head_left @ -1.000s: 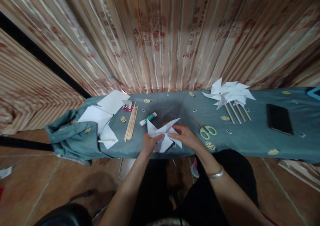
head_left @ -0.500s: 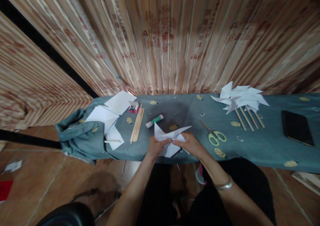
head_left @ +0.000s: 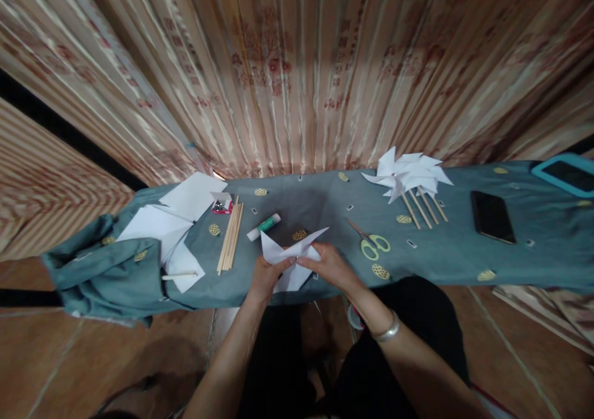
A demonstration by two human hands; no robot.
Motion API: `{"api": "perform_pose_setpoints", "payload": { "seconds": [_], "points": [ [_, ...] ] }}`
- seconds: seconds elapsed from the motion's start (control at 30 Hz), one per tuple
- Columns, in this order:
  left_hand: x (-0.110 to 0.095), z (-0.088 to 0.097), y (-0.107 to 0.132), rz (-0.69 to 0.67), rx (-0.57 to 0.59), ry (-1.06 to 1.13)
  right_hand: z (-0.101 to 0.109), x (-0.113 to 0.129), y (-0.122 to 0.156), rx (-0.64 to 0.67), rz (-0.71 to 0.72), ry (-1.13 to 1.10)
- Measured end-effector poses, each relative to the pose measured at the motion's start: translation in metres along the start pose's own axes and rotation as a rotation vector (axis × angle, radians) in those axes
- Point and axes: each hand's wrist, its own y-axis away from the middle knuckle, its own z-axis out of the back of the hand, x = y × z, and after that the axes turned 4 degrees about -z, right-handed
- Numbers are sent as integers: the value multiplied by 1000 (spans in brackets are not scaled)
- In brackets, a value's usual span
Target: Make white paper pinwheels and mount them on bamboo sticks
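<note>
Your left hand (head_left: 265,276) and right hand (head_left: 333,267) cover parts of the paper pinwheel (head_left: 294,278), which hides some of your fingertips. Left of that pinwheel, what fills the red box (head_left: 229,208) is too small to tell; far right of the pinwheel, the frame's edge clips a blue-bordered tablet (head_left: 567,175).

The left hand (head_left: 265,275) and right hand (head_left: 333,265) are pinching a paper pinwheel (head_left: 294,276) near its centre, while a glue stick (head_left: 264,227) and wooden sticks (head_left: 231,238) are lying to the left and green-handled scissors (head_left: 366,237) and stick-mounted pinwheels (head_left: 411,171) to the right on the tabletop (head_left: 320,191).
</note>
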Motion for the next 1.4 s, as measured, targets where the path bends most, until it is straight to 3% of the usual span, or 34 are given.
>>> {"api": "perform_pose_setpoints", "payload": {
  "seconds": [0.73,0.87,0.97,1.07,1.17,1.27,1.4],
  "points": [
    [-8,-8,17,-42,10,5,-6,3,3,-103,1,-25],
    [-22,4,14,-97,-15,17,-1,0,1,-135,5,-51],
    [-39,27,-1,-206,-91,1,6,-4,-2,-177,25,-71],
    [-57,57,-25,-321,-244,-252,11,-6,-4,-196,38,-80],
    [-71,81,-48,-398,-335,-790,13,-6,-4,-182,46,-63],
    [-78,90,-60,-385,-280,-1187,13,-5,-4,-175,56,-57],
    [-80,86,-65,-405,-164,-1514,11,-4,-2,-164,54,-59]
  ]
}}
